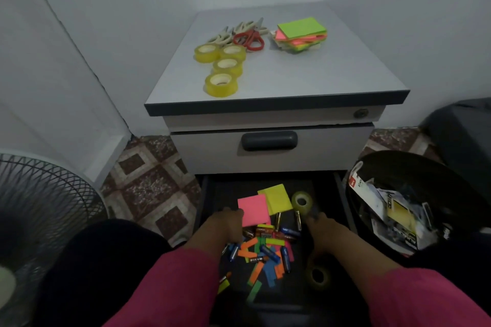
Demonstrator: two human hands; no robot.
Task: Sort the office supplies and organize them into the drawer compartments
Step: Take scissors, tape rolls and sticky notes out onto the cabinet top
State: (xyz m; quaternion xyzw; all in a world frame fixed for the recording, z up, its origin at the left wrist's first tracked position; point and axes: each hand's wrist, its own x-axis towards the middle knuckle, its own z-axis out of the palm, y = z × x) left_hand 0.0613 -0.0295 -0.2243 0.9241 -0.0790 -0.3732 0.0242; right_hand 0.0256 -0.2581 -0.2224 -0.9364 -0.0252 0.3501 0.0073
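Both hands reach into the open bottom drawer point(210, 194). Left hand point(225, 223) fingers touch the pink sticky-note pad point(253, 210); grip cannot be told. Right hand point(322, 228) fingers lie just below a yellowish tape roll point(301, 202); their state cannot be told. Batteries point(288, 231) and coloured paper strips lie between the hands.

On the cabinet top point(305, 82), four tape rolls point(221, 69) lie left, scissors point(245, 36) behind them, a stack of sticky notes point(301, 33) right. In the open drawer point(210, 194) below lie note pads point(265, 206), batteries point(276, 233) and tape. A bin point(414, 167) stands right, a fan point(39, 207) left.
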